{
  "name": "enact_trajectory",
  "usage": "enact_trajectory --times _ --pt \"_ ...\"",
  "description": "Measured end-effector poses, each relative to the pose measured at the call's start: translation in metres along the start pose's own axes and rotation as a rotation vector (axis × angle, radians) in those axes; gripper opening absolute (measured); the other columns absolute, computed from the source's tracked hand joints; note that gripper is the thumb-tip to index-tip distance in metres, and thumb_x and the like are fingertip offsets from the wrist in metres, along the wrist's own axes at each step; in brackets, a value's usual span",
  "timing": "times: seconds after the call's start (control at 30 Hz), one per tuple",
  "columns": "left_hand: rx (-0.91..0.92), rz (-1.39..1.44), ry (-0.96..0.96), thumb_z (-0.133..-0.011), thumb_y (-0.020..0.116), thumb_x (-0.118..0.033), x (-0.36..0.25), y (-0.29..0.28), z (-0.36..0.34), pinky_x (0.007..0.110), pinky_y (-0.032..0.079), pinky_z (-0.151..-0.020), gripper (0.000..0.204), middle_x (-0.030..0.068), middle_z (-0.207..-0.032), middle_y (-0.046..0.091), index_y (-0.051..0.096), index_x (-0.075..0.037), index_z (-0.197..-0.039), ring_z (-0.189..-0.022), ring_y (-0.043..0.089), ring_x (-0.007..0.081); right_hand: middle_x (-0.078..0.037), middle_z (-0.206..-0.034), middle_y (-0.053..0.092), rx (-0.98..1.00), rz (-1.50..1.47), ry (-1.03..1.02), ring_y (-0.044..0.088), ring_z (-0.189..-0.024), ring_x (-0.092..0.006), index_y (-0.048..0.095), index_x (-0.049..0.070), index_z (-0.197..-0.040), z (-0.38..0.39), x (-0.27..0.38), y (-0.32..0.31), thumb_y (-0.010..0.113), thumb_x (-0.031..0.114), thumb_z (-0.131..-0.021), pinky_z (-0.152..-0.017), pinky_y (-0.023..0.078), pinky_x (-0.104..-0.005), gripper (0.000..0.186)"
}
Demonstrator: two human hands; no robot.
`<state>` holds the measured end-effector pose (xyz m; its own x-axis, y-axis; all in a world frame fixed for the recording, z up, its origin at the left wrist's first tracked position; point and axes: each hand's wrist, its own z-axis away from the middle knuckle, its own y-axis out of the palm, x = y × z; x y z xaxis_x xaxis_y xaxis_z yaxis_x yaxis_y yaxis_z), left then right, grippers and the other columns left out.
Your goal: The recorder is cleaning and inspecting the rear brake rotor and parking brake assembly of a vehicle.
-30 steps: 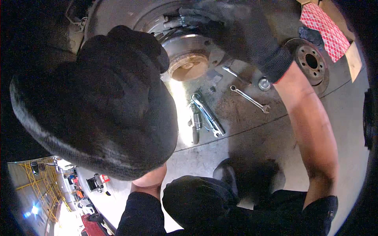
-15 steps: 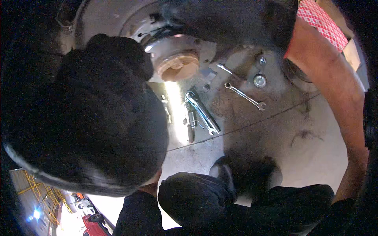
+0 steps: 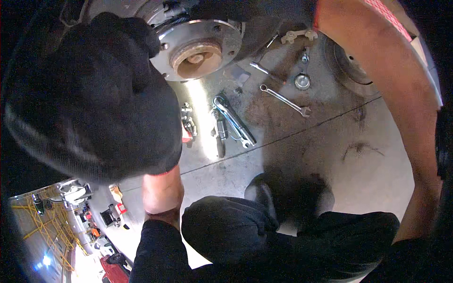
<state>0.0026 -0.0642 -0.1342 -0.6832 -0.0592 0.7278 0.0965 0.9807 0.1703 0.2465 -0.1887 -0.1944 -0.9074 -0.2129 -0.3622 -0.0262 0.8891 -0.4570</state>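
Observation:
My left hand [image 3: 94, 99], in a black knit glove, fills the left side close to the camera. Its fingers look curled beside the wheel hub [image 3: 224, 42], and whatever lies inside them is hidden. The hub has a shiny round flange with holes and a rusty, hollow centre [image 3: 196, 59]. From the right, my bare forearm reaches up to a dark glove with a red cuff. That right hand [image 3: 278, 10] is beyond the hub's upper right, in shadow and cut by the top edge, so its fingers do not show.
On the concrete floor lie a combination wrench [image 3: 285, 101], a round metal piece [image 3: 302, 81], a metal bracket [image 3: 299, 36] and a cluster of hand tools [image 3: 233, 122]. A brake disc [image 3: 337, 66] rests under my right forearm. My knee [image 3: 226, 226] is near the bottom.
The view has shifted, bringing more of the hub flange and my left wrist into sight. My left hand now sits higher in the picture, and the right cuff is farther up and left.

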Motion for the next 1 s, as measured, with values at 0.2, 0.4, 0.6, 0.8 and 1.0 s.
enact_trajectory --times 0.2,0.4,0.6,0.8,1.0 --pt "0.001 -0.074 0.050 -0.101 0.057 -0.029 0.005 0.012 -0.008 0.039 0.032 -0.121 0.048 0.0098 -0.153 0.053 0.057 -0.007 -0.144 -0.141 0.047 0.0260 -0.010 -0.107 0.072 -0.075 0.007 0.040 0.069 -0.093 -0.0302 0.076 0.007 -0.103 0.008 0.012 0.001 0.066 0.021 -0.088 -0.081 0.057 -0.0406 0.023" --pt "0.124 0.854 -0.070 -0.094 0.066 -0.029 0.022 0.023 -0.007 0.045 0.035 -0.121 0.056 0.0100 -0.153 0.051 0.055 -0.009 -0.144 -0.143 0.044 0.0264 -0.009 -0.105 0.073 -0.149 0.019 0.077 0.070 -0.090 -0.0304 0.076 0.008 -0.103 0.013 0.022 0.008 0.067 0.022 -0.089 -0.080 0.057 -0.0400 0.022" --pt "-0.133 0.197 0.042 -0.090 0.069 -0.029 0.008 0.009 -0.012 0.044 0.037 -0.119 0.059 0.0109 -0.150 0.053 0.055 -0.011 -0.144 -0.141 0.044 0.0280 -0.009 -0.102 0.074 -0.231 0.082 0.092 0.071 -0.088 -0.0306 0.077 0.008 -0.104 0.004 0.005 0.011 0.067 0.022 -0.090 -0.079 0.058 -0.0395 0.022" --pt "0.150 0.947 -0.326 -0.093 0.067 -0.026 0.003 0.006 -0.001 0.041 0.036 -0.120 0.059 0.0091 -0.149 0.055 0.052 -0.009 -0.148 -0.142 0.044 0.0278 -0.009 -0.102 0.075 -0.231 -0.424 0.611 0.071 -0.094 -0.0288 0.076 0.012 -0.110 -0.017 -0.020 -0.001 0.069 0.026 -0.092 -0.085 0.056 -0.0399 0.024" --pt "-0.005 0.421 -0.058 -0.095 0.064 -0.024 0.019 0.036 0.060 0.040 0.036 -0.119 0.059 0.0098 -0.150 0.054 0.049 -0.005 -0.149 -0.142 0.045 0.0251 -0.011 -0.122 0.071 -0.124 0.368 0.556 0.063 -0.118 -0.0277 0.072 0.011 -0.120 0.004 0.027 -0.001 0.071 0.025 -0.091 -0.100 0.051 -0.0393 0.033"
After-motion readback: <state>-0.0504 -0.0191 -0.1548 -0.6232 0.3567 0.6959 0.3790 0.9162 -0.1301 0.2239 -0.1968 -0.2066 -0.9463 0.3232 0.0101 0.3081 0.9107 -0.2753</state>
